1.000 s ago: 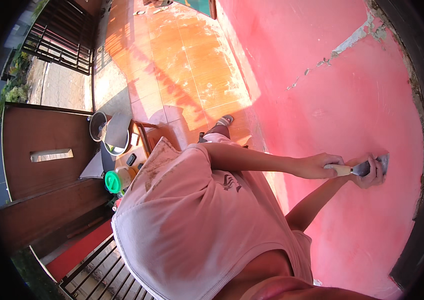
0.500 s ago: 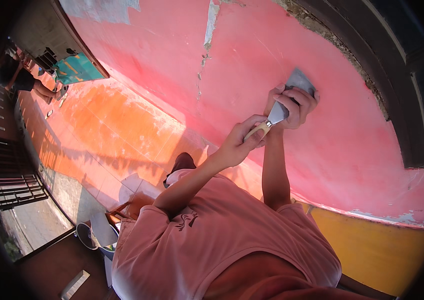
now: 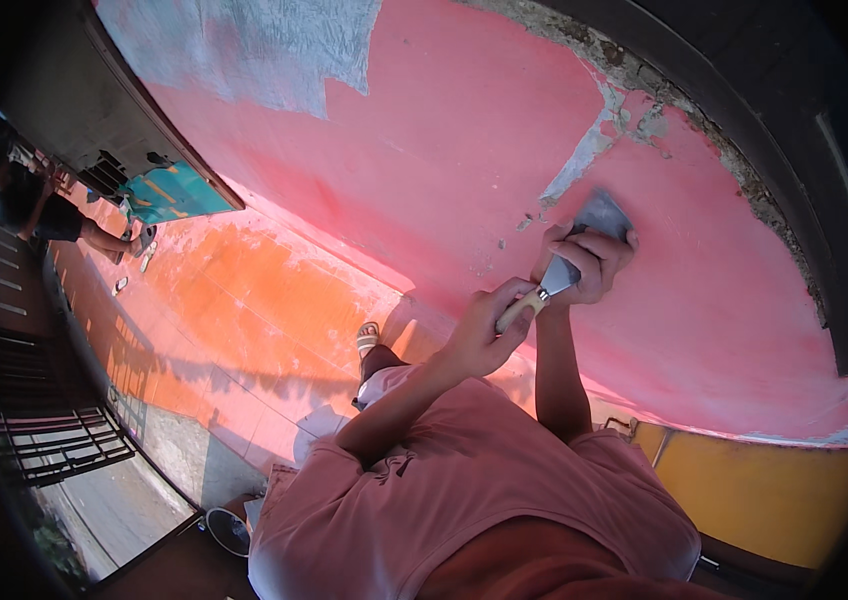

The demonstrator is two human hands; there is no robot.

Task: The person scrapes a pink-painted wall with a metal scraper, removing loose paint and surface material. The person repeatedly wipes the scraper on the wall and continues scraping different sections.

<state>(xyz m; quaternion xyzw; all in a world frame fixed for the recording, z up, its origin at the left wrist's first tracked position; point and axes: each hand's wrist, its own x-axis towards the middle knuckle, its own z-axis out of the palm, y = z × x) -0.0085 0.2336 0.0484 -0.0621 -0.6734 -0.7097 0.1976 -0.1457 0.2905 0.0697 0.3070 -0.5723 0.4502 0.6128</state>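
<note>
A putty knife (image 3: 566, 270) with a pale handle and grey metal blade is held slantwise in front of the pink wall (image 3: 424, 150). My left hand (image 3: 484, 330) is closed around its handle. Higher up, my right hand (image 3: 594, 262) has its fingers wrapped across the blade, hiding its middle; the blade's wide end (image 3: 604, 212) shows above the fingers. I cannot tell whether that end touches the wall. Just up and left of it runs a bare grey strip (image 3: 579, 160) of chipped plaster, with small broken spots below.
A dark frame (image 3: 724, 110) with rough, crumbled plaster borders the wall at upper right. Orange tiles (image 3: 234, 290) cover the floor, where my sandalled foot (image 3: 369, 338) shows. A bucket (image 3: 229, 530) stands at lower left. Another person (image 3: 64, 215) is beyond the teal panel (image 3: 179, 195).
Both hands and the putty knife have shifted left along the wall, closer to the chipped strip. The view has turned with them, bringing more grey wall patch and my sandalled foot into sight.
</note>
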